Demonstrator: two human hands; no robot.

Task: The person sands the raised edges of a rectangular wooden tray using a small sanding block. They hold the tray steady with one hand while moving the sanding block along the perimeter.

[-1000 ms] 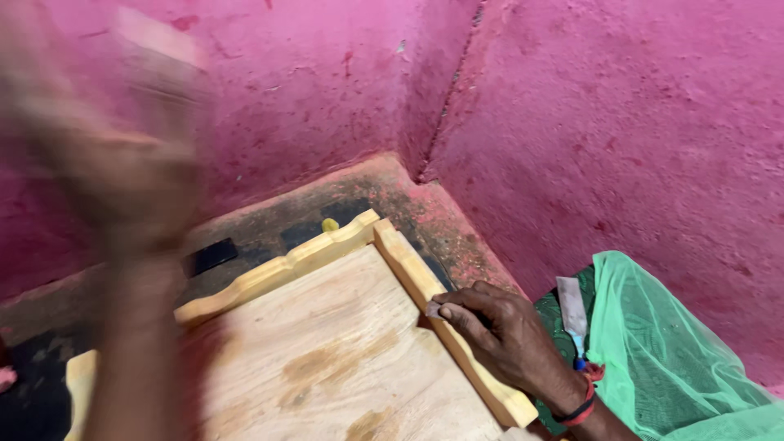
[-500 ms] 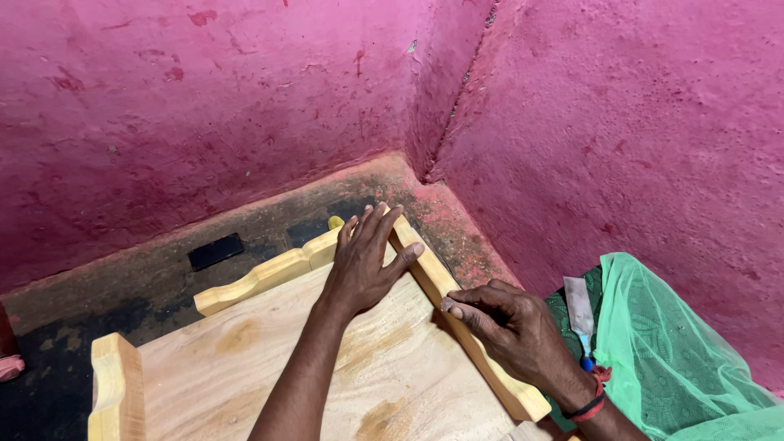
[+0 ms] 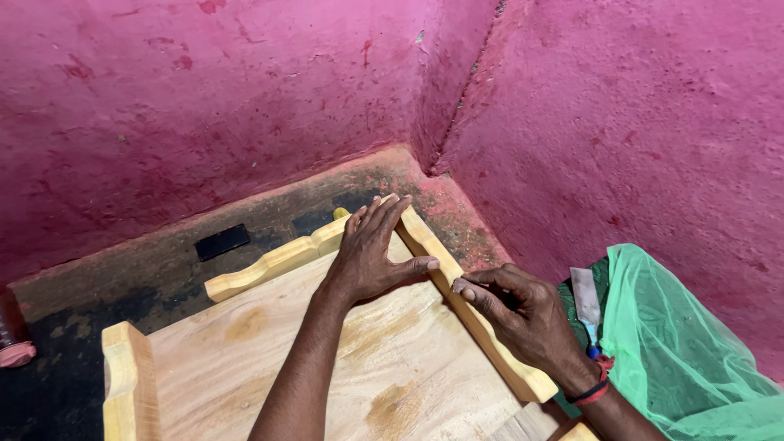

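Pink plastered walls (image 3: 245, 106) meet in a corner behind the work, above a dark, stained floor (image 3: 98, 286). On that floor lies a pale wooden tray (image 3: 392, 359), a flat grained board edged with raised, wavy rails along its far, right and left sides. Green netted cloth (image 3: 686, 343) lies bunched at the right, just beside the tray.

At the tray's far right corner, the left hand (image 3: 371, 253) lies open and flat, palm down, fingers spread over the joint where the far rail meets the right rail (image 3: 482, 327), thumb stretched toward that right rail. Close beside it, the right hand (image 3: 523, 314) rests on the right rail, its fingers curled shut around a small dark object whose kind is too hidden to tell; a red and black band circles the wrist.

A metal blade with a blue handle (image 3: 586, 298) lies on the cloth behind the right hand. On the floor beyond the tray sits a small flat black piece (image 3: 223, 242).
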